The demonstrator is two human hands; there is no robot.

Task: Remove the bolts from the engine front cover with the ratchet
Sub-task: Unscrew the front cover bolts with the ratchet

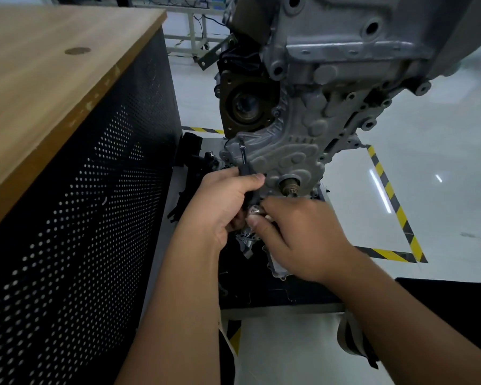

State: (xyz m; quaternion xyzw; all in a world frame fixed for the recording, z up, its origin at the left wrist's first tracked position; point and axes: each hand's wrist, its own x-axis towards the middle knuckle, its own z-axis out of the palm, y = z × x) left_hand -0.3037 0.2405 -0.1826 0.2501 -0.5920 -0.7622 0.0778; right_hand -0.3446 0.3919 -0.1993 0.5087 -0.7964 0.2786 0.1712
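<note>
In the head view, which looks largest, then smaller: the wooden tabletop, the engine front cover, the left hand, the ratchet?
1. Wooden tabletop
2. Engine front cover
3. Left hand, nearer the camera, so only apparent size
4. Ratchet, mostly hidden by the hand

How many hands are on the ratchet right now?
2. The left hand grips the ratchet at its black handle; the right hand pinches its lower metal end near the front cover. The contact is partly hidden.
</note>
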